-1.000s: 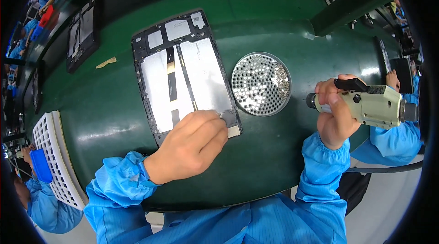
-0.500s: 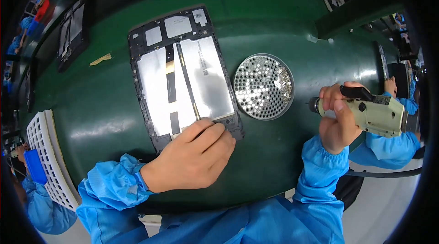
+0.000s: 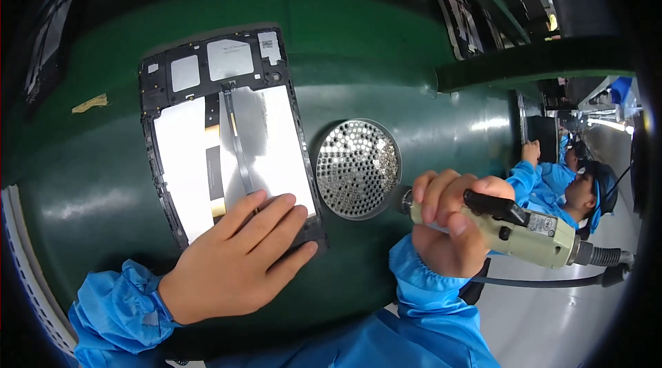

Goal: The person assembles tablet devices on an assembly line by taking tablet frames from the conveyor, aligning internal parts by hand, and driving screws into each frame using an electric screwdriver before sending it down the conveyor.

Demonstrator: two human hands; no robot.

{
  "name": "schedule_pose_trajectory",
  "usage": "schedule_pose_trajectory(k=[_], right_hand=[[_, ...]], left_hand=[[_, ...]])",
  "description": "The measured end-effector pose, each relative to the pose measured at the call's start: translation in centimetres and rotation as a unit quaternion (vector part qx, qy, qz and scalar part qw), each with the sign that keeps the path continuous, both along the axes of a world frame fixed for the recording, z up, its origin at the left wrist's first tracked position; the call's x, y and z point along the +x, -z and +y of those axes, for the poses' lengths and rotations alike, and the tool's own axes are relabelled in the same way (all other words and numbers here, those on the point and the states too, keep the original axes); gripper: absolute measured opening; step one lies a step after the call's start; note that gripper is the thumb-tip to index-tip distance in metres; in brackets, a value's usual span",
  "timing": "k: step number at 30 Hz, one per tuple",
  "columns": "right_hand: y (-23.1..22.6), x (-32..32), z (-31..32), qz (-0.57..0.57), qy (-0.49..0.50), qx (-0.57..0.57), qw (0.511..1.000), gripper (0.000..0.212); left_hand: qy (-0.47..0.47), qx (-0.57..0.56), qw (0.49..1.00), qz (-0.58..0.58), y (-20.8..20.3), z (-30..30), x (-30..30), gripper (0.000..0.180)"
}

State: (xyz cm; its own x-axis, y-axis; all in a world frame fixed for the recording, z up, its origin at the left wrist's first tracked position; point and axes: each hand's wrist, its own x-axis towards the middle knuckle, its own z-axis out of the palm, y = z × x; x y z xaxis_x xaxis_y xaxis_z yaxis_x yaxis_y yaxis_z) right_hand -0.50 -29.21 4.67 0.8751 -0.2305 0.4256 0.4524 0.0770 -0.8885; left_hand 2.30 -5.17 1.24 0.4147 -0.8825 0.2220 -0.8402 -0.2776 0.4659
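Observation:
An opened tablet [image 3: 272,140], with silvery panels and a black frame, lies on the green work surface in front of me. My left hand [image 3: 238,257] rests over its near end, fingers spread and laid on the lower panel. Beneath those fingers, part of a thin dark flex cable [image 3: 236,140] is hidden. My right hand [image 3: 455,213] is wrapped round a pale green electric screwdriver [image 3: 514,230] held level above the table, its tip end pointing left. Between the tablet and the screwdriver sits a round metal dish [image 3: 358,169] full of holes, with small screws gathered at its right side.
A scrap of yellowish tape [image 3: 90,103] lies left of the tablet. A white slotted rack [image 3: 27,264] stands at the left edge. A green beam [image 3: 531,64] crosses the far right. Beyond the screwdriver, a co-worker in blue [image 3: 552,185] is at work; a cable [image 3: 538,281] runs nearby.
My view has turned right, so the tablet and dish appear further left and lower. My left hand's fingers have gone from bunched together to spread flat on the tablet. The screwdriver stays in my right hand.

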Motion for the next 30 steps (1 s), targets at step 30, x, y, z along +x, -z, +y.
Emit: schedule_pose_trajectory(k=[30], right_hand=[[1.9,1.8,0.8,0.026,0.019,-0.045,0.998,0.038]], left_hand=[[-0.020,-0.001,1.000,-0.009,0.1,-0.2,-0.1,0.030]])
